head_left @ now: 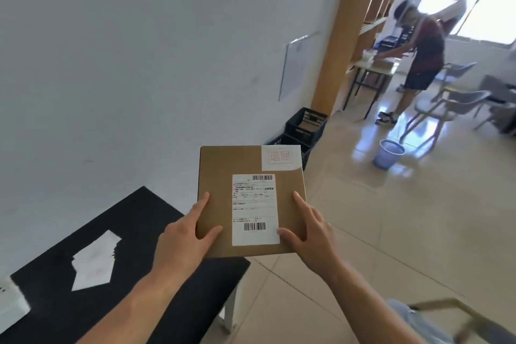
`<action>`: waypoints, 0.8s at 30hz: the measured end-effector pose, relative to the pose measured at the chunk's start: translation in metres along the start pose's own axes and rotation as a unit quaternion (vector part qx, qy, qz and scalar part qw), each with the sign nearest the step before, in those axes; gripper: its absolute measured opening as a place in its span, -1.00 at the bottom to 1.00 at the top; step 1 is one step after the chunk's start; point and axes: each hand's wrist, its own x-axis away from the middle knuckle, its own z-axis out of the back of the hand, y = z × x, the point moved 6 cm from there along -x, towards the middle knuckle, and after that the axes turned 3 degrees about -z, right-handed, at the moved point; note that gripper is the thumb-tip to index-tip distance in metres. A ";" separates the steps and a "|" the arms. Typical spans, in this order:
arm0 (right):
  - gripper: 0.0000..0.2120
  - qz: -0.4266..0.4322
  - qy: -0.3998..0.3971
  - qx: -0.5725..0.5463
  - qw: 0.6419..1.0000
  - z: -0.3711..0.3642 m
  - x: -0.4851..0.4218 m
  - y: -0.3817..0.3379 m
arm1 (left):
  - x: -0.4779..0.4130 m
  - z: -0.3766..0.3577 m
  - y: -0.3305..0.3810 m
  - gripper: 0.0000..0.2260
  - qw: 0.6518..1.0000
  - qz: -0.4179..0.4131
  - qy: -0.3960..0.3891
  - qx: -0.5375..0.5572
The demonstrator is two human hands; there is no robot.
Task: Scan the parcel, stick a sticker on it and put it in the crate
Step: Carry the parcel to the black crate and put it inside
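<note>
A flat brown cardboard parcel (pixel 217 190) is held in the air past the right end of the black table (pixel 83 232). It carries a white shipping label (pixel 254 209) and a white sticker with red characters (pixel 280 157) at its far right corner. My left hand (pixel 184 237) grips the parcel's near left edge, thumb on top. My right hand (pixel 310 229) grips the near right edge the same way. Two black crates (pixel 305 126) stand on the floor by the wall, just beyond the parcel, one behind the other.
A stack of white stickers (pixel 93 262) lies on the black table. A blue wastebasket (pixel 388 153) stands on the tiled floor to the right. Farther back are chairs (pixel 446 106), a table and a person bending over it. A wooden column (pixel 335 36) rises behind the crates.
</note>
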 end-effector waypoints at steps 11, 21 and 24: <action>-0.19 -0.095 0.113 0.038 0.988 0.121 -0.013 0.109 | -0.091 -0.104 0.132 -0.24 0.987 -0.138 -0.067 0.039; -0.20 -0.152 0.160 0.050 0.974 0.173 -0.085 0.179 | -0.201 -0.182 0.216 -0.28 0.971 -0.204 -0.111 0.053; -0.20 -0.163 0.172 0.056 0.970 0.187 -0.119 0.197 | -0.241 -0.201 0.240 -0.29 0.967 -0.215 -0.123 0.063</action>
